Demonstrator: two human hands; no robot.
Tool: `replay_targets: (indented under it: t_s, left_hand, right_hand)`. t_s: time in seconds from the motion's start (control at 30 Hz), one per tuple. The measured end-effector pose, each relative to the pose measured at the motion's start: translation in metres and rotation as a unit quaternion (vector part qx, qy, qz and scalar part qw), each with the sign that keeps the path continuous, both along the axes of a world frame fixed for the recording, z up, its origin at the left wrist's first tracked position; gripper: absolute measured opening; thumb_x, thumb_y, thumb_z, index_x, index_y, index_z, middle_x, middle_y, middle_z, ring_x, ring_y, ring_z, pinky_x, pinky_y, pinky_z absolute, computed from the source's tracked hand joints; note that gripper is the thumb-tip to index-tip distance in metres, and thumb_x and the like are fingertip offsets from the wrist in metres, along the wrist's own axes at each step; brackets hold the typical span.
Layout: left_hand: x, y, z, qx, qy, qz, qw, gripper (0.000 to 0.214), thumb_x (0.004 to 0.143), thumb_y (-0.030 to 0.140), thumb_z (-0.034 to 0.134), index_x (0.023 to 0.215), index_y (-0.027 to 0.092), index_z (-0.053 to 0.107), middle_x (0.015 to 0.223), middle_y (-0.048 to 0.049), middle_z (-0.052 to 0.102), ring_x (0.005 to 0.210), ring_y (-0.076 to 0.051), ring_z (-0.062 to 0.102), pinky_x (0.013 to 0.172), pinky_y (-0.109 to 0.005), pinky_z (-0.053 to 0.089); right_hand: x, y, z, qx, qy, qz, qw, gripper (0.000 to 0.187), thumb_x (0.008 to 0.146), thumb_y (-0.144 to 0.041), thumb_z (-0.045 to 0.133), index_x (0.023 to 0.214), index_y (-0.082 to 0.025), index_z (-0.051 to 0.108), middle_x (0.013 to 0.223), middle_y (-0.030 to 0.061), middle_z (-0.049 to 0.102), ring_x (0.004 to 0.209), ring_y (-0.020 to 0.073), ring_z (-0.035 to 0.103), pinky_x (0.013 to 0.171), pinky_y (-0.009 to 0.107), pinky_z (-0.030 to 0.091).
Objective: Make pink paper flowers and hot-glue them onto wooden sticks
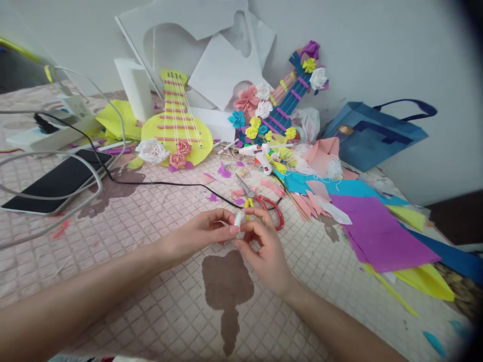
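My left hand [211,229] and my right hand [267,249] meet above the middle of the quilted cloth, fingertips close together. Between them they pinch a small white rounded piece [239,219], looking like a ring or little roll; its exact kind is unclear. The left thumb and fingers press its left side, while the right fingers curl round the other side and hide part of it. Just beyond the right fingers lie scissors [249,188] with red handles, their blades pointing away. A small yellow thing [248,202] shows beside them, partly covered by the hand.
A yellow paper guitar [171,128] and a blue one with paper flowers [287,108] lean at the back. A white glue gun [260,153] lies before them. Left are a dark tablet [56,181] and cables; right, purple paper [381,234] and a blue bag [372,133].
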State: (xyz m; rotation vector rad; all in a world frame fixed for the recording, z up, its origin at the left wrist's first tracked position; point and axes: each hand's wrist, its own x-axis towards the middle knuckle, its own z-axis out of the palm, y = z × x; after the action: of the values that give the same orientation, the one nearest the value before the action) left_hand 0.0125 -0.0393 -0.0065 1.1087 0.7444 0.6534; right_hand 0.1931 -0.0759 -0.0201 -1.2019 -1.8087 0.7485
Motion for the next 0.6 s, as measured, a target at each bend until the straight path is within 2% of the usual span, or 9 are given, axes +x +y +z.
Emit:
replay_targets:
  t_s: [0.07,0.13,0.27,0.33,0.43,0.5,0.6]
  left_hand:
    - [0.002,-0.002,0.001,-0.012,-0.013,0.019,1.000,0.024,0.078,0.035,0.068,0.088,0.015,0.058,0.078,0.0012,0.057,0.073,-0.012,0.051,0.069,-0.025,0.038]
    - [0.003,-0.002,0.003,-0.011,-0.013,0.030,0.999,0.023,0.076,0.033,0.069,0.085,0.014,0.058,0.078,0.0006,0.058,0.074,-0.012,0.051,0.070,-0.025,0.039]
    - [0.000,0.001,0.004,0.014,0.006,-0.017,1.000,0.025,0.076,0.037,0.068,0.080,0.014,0.059,0.074,0.0000,0.057,0.071,-0.012,0.049,0.068,-0.026,0.038]
    - [-0.001,0.001,0.005,0.015,0.019,-0.057,0.998,0.027,0.077,0.039,0.067,0.082,0.014,0.059,0.075,0.0000,0.056,0.068,-0.011,0.047,0.064,-0.025,0.036]
    - [-0.001,-0.001,0.005,-0.010,0.014,-0.093,0.996,0.028,0.078,0.040,0.068,0.085,0.014,0.059,0.080,-0.0002,0.056,0.064,-0.009,0.045,0.060,-0.023,0.036]
    - [0.000,-0.002,0.003,-0.034,-0.007,-0.089,0.995,0.030,0.078,0.040,0.069,0.088,0.015,0.058,0.082,0.0001,0.055,0.065,-0.009,0.046,0.061,-0.023,0.037]
    - [0.001,-0.003,-0.003,-0.064,-0.027,-0.070,0.995,0.029,0.079,0.041,0.068,0.090,0.015,0.059,0.075,0.0019,0.051,0.065,-0.008,0.045,0.061,-0.022,0.035]
  right_hand:
    - [-0.001,0.000,-0.003,0.003,0.000,0.000,1.000,0.011,0.080,-0.020,0.064,0.088,-0.022,0.057,0.124,0.0065,0.045,0.077,0.0122,0.056,0.071,0.031,0.050]
    - [-0.002,0.000,-0.005,-0.012,0.047,0.000,0.999,0.020,0.078,-0.021,0.067,0.092,-0.023,0.053,0.123,0.0057,0.045,0.069,0.0092,0.054,0.069,0.030,0.051]
    - [0.001,0.003,-0.004,-0.102,0.181,0.027,0.978,0.040,0.081,-0.034,0.066,0.113,-0.029,0.043,0.115,0.0047,0.051,0.065,0.0090,0.053,0.057,0.026,0.048]
    - [0.004,0.006,-0.001,-0.142,0.190,0.052,0.970,0.034,0.088,-0.041,0.056,0.117,-0.028,0.044,0.110,0.0050,0.054,0.064,0.0096,0.054,0.053,0.024,0.047]
    - [0.008,0.010,0.002,-0.159,0.181,0.079,0.967,0.023,0.092,-0.043,0.048,0.101,-0.023,0.056,0.095,0.0035,0.059,0.063,0.0095,0.056,0.052,0.023,0.047]
    - [0.009,0.012,0.000,-0.151,0.188,0.075,0.968,0.021,0.092,-0.041,0.049,0.092,-0.022,0.059,0.088,0.0020,0.059,0.066,0.0105,0.057,0.055,0.023,0.047]
    - [0.009,0.012,-0.003,-0.128,0.196,0.041,0.971,0.017,0.091,-0.039,0.052,0.093,-0.023,0.058,0.086,0.0009,0.058,0.071,0.0111,0.056,0.061,0.023,0.047]
